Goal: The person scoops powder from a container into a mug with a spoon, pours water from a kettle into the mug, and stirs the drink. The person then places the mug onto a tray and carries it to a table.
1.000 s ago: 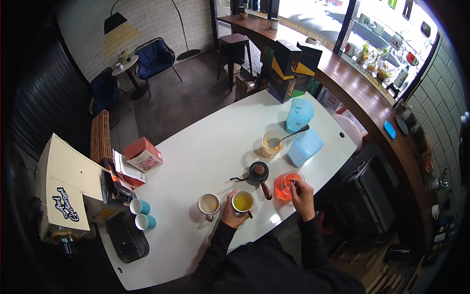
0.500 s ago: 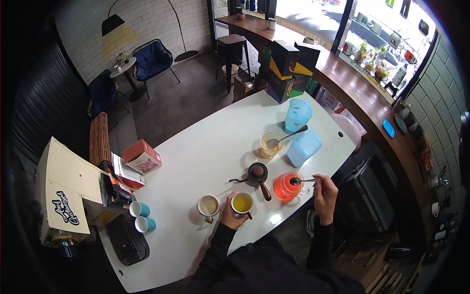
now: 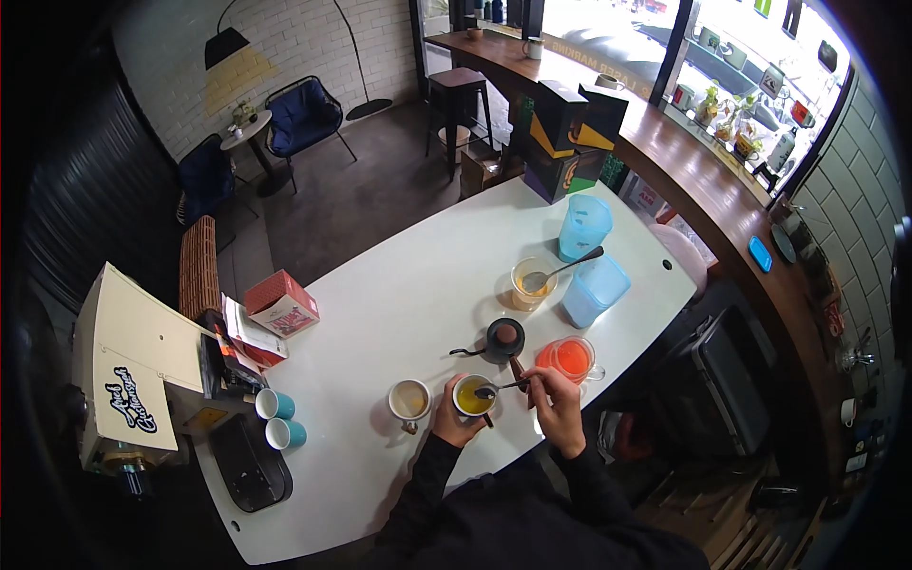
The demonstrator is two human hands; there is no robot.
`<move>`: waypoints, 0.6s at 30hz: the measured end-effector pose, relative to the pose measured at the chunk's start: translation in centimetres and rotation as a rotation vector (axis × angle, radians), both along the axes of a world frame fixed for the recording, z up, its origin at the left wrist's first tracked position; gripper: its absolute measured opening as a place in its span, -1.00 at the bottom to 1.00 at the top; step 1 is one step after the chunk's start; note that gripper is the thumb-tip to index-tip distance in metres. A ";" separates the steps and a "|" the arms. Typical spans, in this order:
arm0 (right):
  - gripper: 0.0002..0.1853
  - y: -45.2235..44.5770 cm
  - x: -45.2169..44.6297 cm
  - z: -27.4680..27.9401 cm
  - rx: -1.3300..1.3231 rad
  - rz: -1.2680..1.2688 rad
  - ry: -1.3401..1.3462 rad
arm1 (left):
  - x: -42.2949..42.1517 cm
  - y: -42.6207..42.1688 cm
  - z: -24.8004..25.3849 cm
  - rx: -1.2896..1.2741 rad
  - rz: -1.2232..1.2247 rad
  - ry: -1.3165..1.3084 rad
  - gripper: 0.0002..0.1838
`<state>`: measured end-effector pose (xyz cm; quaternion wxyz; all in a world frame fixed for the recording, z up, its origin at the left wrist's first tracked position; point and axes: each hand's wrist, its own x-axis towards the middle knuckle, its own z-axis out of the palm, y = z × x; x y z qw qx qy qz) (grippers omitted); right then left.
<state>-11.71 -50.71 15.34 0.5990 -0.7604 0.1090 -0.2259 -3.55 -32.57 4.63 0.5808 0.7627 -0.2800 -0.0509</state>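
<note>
Near the table's front edge, my left hand [image 3: 454,424] is wrapped round a cup [image 3: 472,395] of yellow-green liquid. My right hand [image 3: 559,407] grips a spoon [image 3: 506,385] by its handle, with the bowl of the spoon over or in that cup's liquid; which of the two I cannot tell. Just beyond my right hand stands a glass jug [image 3: 572,359] of red-orange liquid. A dark kettle [image 3: 503,338] with a thin spout is behind the cup, its wooden handle partly hidden by my hand. Left of my left hand, another cup [image 3: 409,401] holds a pale, cloudy liquid.
A clear tub [image 3: 529,284] with a large spoon [image 3: 565,269] resting in it stands farther back, beside two blue containers [image 3: 595,291]. At left are two teal cups [image 3: 283,434], a black tray [image 3: 249,465], a red-white box [image 3: 282,302] and a cream machine [image 3: 128,366].
My right hand has moved left with the spoon, from the jug of red-orange liquid to the cup of yellow-green liquid. My left hand stays round that cup.
</note>
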 end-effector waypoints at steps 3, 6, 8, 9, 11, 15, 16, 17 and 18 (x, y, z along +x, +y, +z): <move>-0.87 0.5 0.3 0.2 -0.140 0.042 -0.018 | 0.0 -0.1 0.1 0.007 0.006 0.001 -0.01; -0.84 1.3 0.7 0.0 -0.203 0.060 -0.041 | 0.1 0.0 -0.4 0.017 -0.022 0.029 -0.01; -0.83 1.9 1.0 0.5 -0.275 0.116 -0.036 | 0.1 0.0 -0.5 0.010 -0.017 0.010 0.00; -0.82 2.1 1.1 -0.1 -0.256 0.138 -0.020 | 0.1 -0.1 -0.5 0.001 -0.013 -0.014 0.02; -0.82 2.3 1.2 -1.3 -0.276 0.161 0.002 | 0.1 0.0 -0.3 0.012 -0.010 -0.010 0.02; -0.83 3.0 1.7 -2.4 -0.317 0.155 0.012 | 0.0 -0.1 -0.1 0.018 0.002 -0.021 0.01; -0.82 3.1 1.8 -2.6 -0.355 0.145 -0.025 | 0.1 -0.1 -0.1 0.017 0.000 -0.021 0.01; -0.82 3.0 1.9 -2.6 -0.356 0.143 -0.025 | 0.1 -0.1 -0.1 0.023 -0.001 -0.020 0.01; -0.82 3.1 1.9 -2.5 -0.348 0.155 -0.003 | 0.1 -0.1 -0.2 0.030 -0.002 -0.018 0.01</move>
